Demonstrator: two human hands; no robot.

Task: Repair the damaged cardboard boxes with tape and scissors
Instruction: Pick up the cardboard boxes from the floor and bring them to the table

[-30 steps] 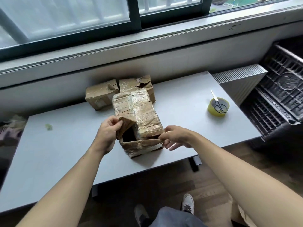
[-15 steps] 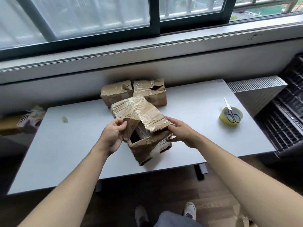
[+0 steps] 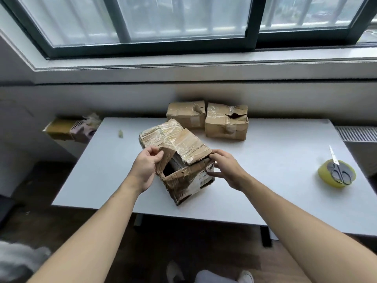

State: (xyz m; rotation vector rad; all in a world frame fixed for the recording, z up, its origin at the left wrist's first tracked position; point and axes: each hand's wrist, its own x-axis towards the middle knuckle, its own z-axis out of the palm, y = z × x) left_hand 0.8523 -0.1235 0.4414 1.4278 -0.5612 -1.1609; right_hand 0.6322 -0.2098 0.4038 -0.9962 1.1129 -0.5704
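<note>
A battered, tape-covered cardboard box (image 3: 183, 146) lies on the white table (image 3: 275, 160), its near end torn open with a dark gap. My left hand (image 3: 145, 166) pinches the loose flap at the left of that opening. My right hand (image 3: 226, 168) holds the box's right near corner, thumb on the top flap and fingers against the side. Two more damaged boxes stand behind it: one (image 3: 186, 114) with a dented corner, one (image 3: 226, 121) with a torn hole on top. At the right, scissors (image 3: 337, 168) lie across a yellow tape roll (image 3: 326, 177).
A window sill and wall run behind the table. A radiator grille (image 3: 356, 133) is at the far right. Clutter with a yellowish box (image 3: 61, 129) sits left of the table. A small scrap (image 3: 121, 133) lies on the table's left part. My shoes show below on the wooden floor.
The box has turned slightly and come nearer the table's front edge. Both hands stayed on its open end; the right hand shifted up to the corner. The camera swung left.
</note>
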